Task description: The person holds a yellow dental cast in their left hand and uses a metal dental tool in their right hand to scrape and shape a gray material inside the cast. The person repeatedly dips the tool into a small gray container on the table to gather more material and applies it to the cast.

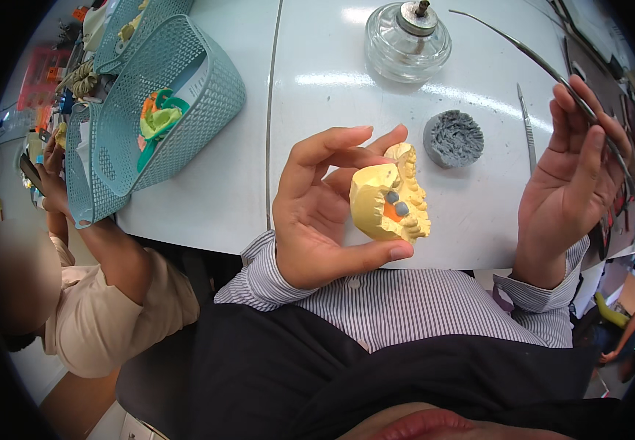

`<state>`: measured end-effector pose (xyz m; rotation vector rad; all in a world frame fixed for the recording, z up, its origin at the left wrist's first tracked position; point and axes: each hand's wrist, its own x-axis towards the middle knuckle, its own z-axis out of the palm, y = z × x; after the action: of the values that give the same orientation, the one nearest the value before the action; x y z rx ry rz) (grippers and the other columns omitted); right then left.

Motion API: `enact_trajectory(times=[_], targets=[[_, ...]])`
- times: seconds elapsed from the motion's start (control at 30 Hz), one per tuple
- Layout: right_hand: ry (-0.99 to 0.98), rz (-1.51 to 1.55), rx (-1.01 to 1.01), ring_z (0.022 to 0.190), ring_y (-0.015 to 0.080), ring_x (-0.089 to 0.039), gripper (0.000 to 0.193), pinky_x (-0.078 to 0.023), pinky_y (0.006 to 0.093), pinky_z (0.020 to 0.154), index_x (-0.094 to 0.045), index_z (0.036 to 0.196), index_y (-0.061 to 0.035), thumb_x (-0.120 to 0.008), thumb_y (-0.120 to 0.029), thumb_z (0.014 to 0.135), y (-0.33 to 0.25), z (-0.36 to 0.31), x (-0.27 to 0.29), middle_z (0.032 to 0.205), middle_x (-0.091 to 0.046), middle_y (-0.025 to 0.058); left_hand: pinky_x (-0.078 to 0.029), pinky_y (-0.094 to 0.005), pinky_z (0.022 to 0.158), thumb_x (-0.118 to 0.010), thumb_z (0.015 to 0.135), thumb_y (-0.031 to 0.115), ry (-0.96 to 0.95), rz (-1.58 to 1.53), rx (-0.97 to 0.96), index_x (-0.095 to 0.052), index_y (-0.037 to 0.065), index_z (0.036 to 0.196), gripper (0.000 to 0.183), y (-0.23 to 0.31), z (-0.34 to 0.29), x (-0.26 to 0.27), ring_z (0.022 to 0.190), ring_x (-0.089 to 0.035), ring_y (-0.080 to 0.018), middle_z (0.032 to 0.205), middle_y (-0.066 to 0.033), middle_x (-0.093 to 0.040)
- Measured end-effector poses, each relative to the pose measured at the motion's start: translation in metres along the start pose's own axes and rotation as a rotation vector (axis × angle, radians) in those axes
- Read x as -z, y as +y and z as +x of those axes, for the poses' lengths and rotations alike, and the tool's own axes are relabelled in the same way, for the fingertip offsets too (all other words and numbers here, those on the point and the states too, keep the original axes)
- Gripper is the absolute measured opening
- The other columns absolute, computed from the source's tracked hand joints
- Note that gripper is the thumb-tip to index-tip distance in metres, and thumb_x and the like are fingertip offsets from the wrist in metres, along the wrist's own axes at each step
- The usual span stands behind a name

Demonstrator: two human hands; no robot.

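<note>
Between the thumb and fingers of my left hand (317,209) is a yellow dental cast (376,202), held up above the table's front edge. Its row of teeth faces right, and two small grey wax pieces (401,209) sit on it beside an orange patch. My right hand (570,169), raised at the right, grips a slim metal wax carver (537,60). The tool's thin curved tip points up and left, apart from the cast. A round block of grey wax (454,139) with a carved, rough top lies between the two hands.
A glass spirit burner (408,42) stands at the back, with no flame visible. Another metal instrument (527,128) lies right of the wax. Blue-green mesh baskets (218,88) holding coloured pieces stand at left. A co-worker (119,293) sits at the left, holding a phone.
</note>
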<state>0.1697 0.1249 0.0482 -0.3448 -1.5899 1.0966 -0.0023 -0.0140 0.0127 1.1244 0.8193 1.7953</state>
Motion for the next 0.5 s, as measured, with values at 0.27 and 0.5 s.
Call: enact_trajectory(times=[0.27, 0.5], targets=[[0.088, -0.008, -0.081, 0.097, 0.0283, -0.053, 0.013, -0.043, 0.0336, 0.086, -0.039, 0.097, -0.0003, -0.035, 0.001, 0.084, 0.004, 0.005, -0.021, 0.107, -0.047, 0.0259, -0.037, -0.0419, 0.091, -0.06, 0.075, 0.018, 0.013, -0.443, 0.186, -0.026, 0.0, 0.121, 0.059, 0.005, -0.005, -0.001, 0.114, -0.034, -0.0343, 0.114, -0.0162, -0.04], [0.11, -0.062, -0.14, 0.098, 0.0274, -0.052, 0.012, -0.042, 0.0329, 0.087, -0.039, 0.096, -0.0019, -0.034, 0.0, 0.085, 0.001, 0.003, -0.025, 0.108, -0.047, 0.0252, -0.033, -0.0499, 0.091, -0.057, 0.07, 0.047, 0.011, -0.54, 0.305, -0.02, 0.014, 0.125, 0.074, 0.011, -0.003, 0.0, 0.117, -0.025, -0.0427, 0.125, -0.024, -0.028]])
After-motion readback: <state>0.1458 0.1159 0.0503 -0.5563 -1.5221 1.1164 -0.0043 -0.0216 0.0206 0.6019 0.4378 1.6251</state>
